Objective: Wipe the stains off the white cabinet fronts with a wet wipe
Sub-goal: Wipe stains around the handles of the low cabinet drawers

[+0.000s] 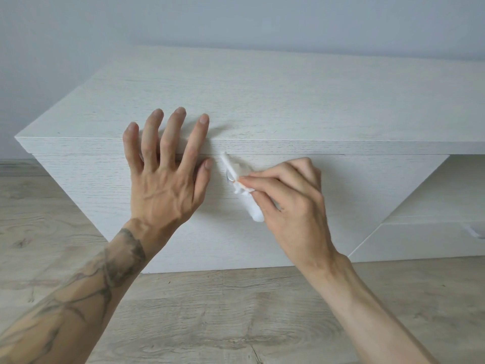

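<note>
Two grips: left hand [162,179] splayed on cabinet top [288,101]; right hand [291,203] pinching wet wipe [255,212] on cabinet front [367,195].

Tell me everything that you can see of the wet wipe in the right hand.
The wet wipe is white and crumpled into a long strip. The right hand pinches it near the middle and presses it against the cabinet front, just under the top board. One end points up, the other hangs down. A small orange mark shows on it.
</note>
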`<action>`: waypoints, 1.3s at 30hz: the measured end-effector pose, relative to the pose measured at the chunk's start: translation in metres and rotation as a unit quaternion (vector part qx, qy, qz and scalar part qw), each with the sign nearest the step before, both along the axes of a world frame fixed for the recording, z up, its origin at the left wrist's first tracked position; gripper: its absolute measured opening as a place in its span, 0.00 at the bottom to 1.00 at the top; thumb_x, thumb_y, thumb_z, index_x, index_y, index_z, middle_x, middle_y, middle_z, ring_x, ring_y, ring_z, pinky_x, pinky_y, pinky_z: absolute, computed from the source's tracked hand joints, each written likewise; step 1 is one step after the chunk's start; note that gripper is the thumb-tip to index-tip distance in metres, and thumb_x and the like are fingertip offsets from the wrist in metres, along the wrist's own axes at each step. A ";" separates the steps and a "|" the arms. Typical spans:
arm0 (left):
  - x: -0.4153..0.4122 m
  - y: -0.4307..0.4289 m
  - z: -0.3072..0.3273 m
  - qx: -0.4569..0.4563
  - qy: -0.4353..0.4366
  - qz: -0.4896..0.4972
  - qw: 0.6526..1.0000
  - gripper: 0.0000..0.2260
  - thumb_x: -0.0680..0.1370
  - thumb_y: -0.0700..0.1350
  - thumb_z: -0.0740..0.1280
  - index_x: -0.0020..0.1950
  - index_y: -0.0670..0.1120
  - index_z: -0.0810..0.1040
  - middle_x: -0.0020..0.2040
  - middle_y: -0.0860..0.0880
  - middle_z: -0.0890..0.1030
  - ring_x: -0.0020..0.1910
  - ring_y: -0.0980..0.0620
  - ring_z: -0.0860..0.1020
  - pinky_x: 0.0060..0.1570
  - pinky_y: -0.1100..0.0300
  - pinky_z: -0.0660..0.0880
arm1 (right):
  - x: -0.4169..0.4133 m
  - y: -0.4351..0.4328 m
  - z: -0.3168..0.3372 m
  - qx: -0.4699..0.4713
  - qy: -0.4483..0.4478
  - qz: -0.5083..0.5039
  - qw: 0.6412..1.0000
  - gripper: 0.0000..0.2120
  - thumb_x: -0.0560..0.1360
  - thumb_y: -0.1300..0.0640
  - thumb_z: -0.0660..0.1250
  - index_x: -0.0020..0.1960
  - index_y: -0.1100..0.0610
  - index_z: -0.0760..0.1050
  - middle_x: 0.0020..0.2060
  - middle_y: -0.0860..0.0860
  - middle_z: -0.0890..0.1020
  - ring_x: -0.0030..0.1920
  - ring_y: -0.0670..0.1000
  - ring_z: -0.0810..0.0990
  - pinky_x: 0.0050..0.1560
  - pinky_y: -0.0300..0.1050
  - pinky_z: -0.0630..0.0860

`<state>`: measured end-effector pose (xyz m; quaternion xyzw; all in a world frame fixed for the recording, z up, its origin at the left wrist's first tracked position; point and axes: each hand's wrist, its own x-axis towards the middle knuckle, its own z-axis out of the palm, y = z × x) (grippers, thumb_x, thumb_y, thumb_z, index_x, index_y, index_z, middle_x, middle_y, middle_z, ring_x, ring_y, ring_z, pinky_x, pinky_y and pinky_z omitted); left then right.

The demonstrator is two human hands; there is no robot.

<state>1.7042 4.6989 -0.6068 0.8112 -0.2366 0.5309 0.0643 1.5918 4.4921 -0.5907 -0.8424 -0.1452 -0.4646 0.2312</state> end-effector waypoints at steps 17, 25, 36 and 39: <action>-0.002 -0.001 0.002 0.004 -0.003 0.009 1.000 0.26 0.88 0.54 0.58 0.85 0.48 0.61 0.79 0.41 0.63 0.78 0.36 0.61 0.80 0.38 0.48 | 0.002 0.022 -0.004 0.044 0.005 -0.030 0.999 0.05 0.78 0.62 0.77 0.51 0.55 0.88 0.44 0.47 0.85 0.47 0.56 0.78 0.51 0.57 0.75; -0.002 0.000 0.003 0.001 -0.003 0.007 1.000 0.25 0.88 0.53 0.57 0.85 0.48 0.61 0.79 0.41 0.63 0.78 0.36 0.61 0.80 0.39 0.49 | 0.011 0.042 -0.008 0.026 -0.040 -0.061 0.997 0.05 0.76 0.65 0.77 0.48 0.56 0.88 0.41 0.49 0.84 0.45 0.58 0.79 0.48 0.56 0.74; 0.003 -0.001 -0.001 -0.001 -0.012 0.008 1.000 0.25 0.88 0.55 0.56 0.85 0.49 0.60 0.79 0.42 0.63 0.78 0.37 0.62 0.80 0.38 0.50 | 0.014 0.052 -0.002 0.016 -0.036 -0.105 0.994 0.05 0.73 0.64 0.77 0.45 0.55 0.87 0.38 0.49 0.81 0.45 0.57 0.77 0.49 0.48 0.65; 0.003 -0.002 -0.002 0.000 -0.017 0.011 1.000 0.26 0.88 0.55 0.57 0.85 0.49 0.61 0.79 0.43 0.63 0.78 0.37 0.62 0.80 0.38 0.51 | 0.020 0.056 0.003 0.014 -0.020 -0.117 0.993 0.06 0.71 0.65 0.77 0.44 0.55 0.86 0.38 0.50 0.80 0.46 0.56 0.75 0.49 0.46 0.61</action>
